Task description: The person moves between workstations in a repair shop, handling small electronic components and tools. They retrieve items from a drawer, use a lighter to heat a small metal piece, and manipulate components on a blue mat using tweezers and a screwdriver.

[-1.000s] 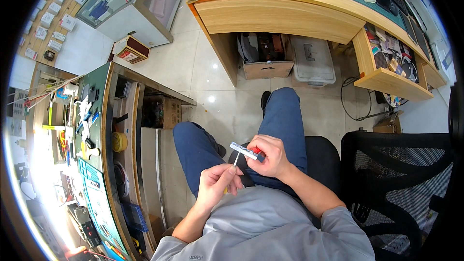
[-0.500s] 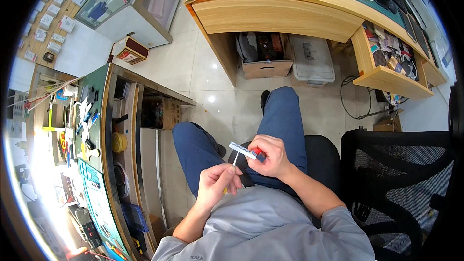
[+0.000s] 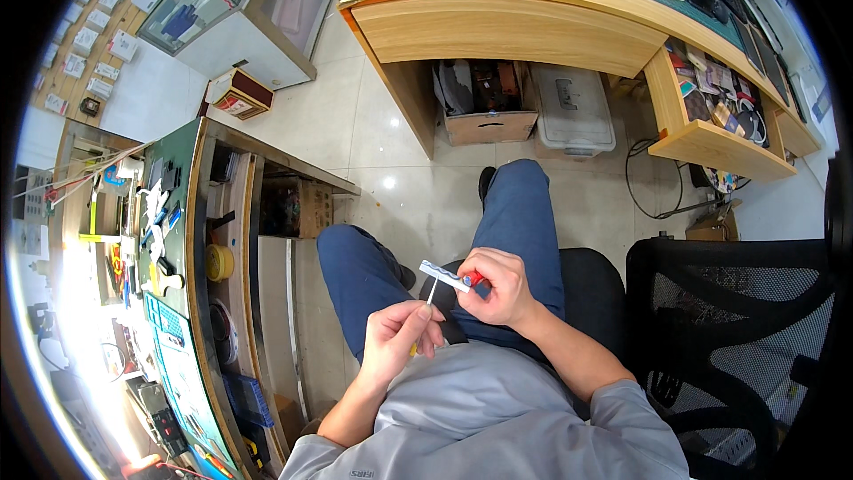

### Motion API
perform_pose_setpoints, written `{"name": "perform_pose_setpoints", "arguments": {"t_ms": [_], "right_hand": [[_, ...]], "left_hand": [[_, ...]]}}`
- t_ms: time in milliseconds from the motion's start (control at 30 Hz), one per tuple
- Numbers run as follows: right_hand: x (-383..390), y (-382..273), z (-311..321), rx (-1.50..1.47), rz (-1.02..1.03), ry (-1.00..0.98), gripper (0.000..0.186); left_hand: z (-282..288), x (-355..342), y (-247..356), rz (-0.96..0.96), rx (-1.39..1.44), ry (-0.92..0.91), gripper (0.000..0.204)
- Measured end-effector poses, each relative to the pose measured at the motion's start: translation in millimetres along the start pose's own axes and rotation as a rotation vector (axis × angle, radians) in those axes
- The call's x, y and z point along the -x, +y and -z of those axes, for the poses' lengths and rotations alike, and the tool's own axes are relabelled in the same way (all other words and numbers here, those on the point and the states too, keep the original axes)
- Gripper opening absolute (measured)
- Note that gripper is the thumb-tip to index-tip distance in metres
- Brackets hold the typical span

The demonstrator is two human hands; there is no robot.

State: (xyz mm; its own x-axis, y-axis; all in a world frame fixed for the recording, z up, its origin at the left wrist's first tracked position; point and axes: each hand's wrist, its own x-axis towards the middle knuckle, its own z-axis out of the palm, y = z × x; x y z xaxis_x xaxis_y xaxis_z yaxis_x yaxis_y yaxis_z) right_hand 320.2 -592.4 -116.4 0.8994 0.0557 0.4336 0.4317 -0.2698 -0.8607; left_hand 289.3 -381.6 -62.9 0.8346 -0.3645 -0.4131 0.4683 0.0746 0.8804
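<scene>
Both of my hands meet over my lap. My left hand (image 3: 397, 336) pinches a thin, pale-shafted tool (image 3: 433, 291) that looks like a small screwdriver; a bit of yellow shows below the fingers. Its tip points up at a narrow white strip (image 3: 442, 275) with a wavy grey edge. My right hand (image 3: 500, 289) is closed on that strip, which sticks out to the left of the fingers. By the thumb of the same hand is a small red piece (image 3: 474, 278), partly covered by the fingers. Whether the tool's tip touches the strip, I cannot tell.
A wooden desk (image 3: 498, 27) with an open, filled drawer (image 3: 724, 147) stands ahead. Under it are a cardboard box (image 3: 491, 127) and a lidded plastic bin (image 3: 573, 116). A tool-covered workbench (image 3: 182, 204) is on my left, a black mesh chair (image 3: 737, 329) on my right.
The red piece in my right hand has turned slightly; its end, dark before, now looks lighter. Both hands keep nearly the same place and grip.
</scene>
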Motion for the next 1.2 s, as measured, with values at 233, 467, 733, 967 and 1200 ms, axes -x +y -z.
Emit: {"name": "perform_pose_setpoints", "arguments": {"t_ms": [233, 467, 733, 967, 1200], "right_hand": [[0.7, -0.5, -0.2, -0.01, 0.015, -0.005, 0.012], [1.3, -2.1, 0.2, -0.005, 0.001, -0.021, 0.013], [-1.2, -3.3, 4.5, -0.022, -0.008, -0.011, 0.015], [-1.2, -2.2, -1.2, 0.023, 0.009, -0.015, 0.016], [-8.8, -1.1, -8.4, 0.038, 0.048, -0.011, 0.02]], "left_hand": [[-2.9, -0.5, 0.1, -0.018, -0.034, 0.03, 0.031], [-4.1, 0.2, 2.7, 0.001, -0.03, 0.023, 0.029], [-4.9, 0.1, 3.7, -0.005, -0.036, 0.021, 0.031], [-1.5, 1.0, 2.6, 0.002, -0.001, -0.014, 0.027], [-3.7, 3.8, 1.3, 0.031, -0.045, -0.038, 0.027]]}}
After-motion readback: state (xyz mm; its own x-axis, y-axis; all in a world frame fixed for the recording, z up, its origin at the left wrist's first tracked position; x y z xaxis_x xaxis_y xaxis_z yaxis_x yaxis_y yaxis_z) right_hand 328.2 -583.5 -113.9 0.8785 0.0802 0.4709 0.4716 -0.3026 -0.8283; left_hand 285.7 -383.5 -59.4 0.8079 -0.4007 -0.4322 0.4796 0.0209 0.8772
